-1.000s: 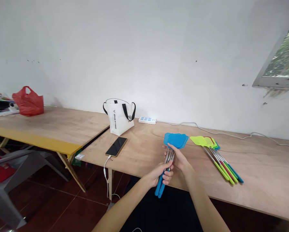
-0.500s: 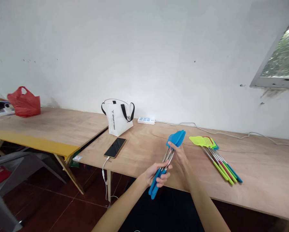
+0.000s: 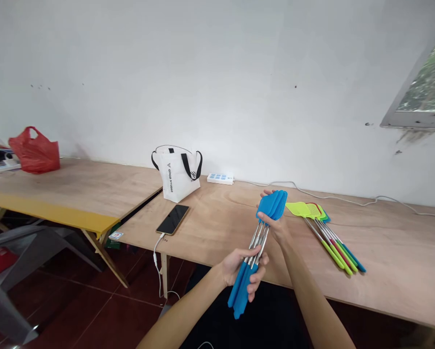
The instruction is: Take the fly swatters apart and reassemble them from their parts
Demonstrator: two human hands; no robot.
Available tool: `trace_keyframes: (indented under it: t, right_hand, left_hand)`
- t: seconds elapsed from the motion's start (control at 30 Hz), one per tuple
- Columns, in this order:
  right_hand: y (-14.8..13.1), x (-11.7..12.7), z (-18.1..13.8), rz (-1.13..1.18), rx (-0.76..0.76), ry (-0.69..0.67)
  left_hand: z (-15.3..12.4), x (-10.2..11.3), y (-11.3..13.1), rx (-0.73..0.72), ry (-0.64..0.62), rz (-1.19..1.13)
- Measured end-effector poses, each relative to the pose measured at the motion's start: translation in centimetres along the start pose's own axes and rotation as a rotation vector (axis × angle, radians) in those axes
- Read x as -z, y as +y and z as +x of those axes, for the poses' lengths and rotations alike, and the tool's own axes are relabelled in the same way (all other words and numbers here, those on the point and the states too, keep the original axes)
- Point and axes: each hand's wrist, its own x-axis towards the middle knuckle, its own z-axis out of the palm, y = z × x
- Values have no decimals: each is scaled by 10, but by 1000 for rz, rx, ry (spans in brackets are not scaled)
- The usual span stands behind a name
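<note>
Several blue fly swatters (image 3: 271, 204) are bundled together in front of me, tilted with their heads up and to the right. My left hand (image 3: 241, 269) wraps round their metal shafts just above the blue handles. Higher up, my right hand (image 3: 275, 227) grips the bundle at the heads, its thumb in front and fingertips showing behind them. On the table to the right lies a fanned pile of fly swatters (image 3: 334, 242) in lime, red, green and blue, apart from my hands.
The wooden table (image 3: 395, 257) stands against a white wall. On it are a phone (image 3: 173, 219) with a charging cable, a white tote bag (image 3: 177, 177) and a power strip (image 3: 220, 179) whose cord runs along the wall. A red plastic bag (image 3: 36, 152) sits on the left table.
The blue bundle has swung so that its heads face me more and has shifted slightly right. My right-hand fingers now show behind the heads. The pile on the table stays put.
</note>
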Motion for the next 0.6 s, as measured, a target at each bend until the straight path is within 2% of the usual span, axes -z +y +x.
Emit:
trace_keyframes:
  t: [0.13, 0.2, 0.27, 0.4, 0.5, 0.6]
  right_hand:
    - [-9, 0, -4, -14, 30, -20]
    - [-9, -1, -7, -93, -13, -71]
    - [-5, -2, -10, -167, -77, -105]
    - [7, -3, -13, -263, -135, -86]
    - [20, 1, -14, -289, -153, -47]
    - [33, 5, -13, -237, -246, 93]
  left_hand:
    - [6, -20, 2, -120, 150, -32]
    - [8, -29, 3, -200, 217, -85]
    - [8, -32, 4, -212, 251, -156]
    - [5, -25, 10, -137, 256, -258]
    - [2, -17, 19, -95, 307, -228]
    - [-2, -9, 27, -170, 374, -231]
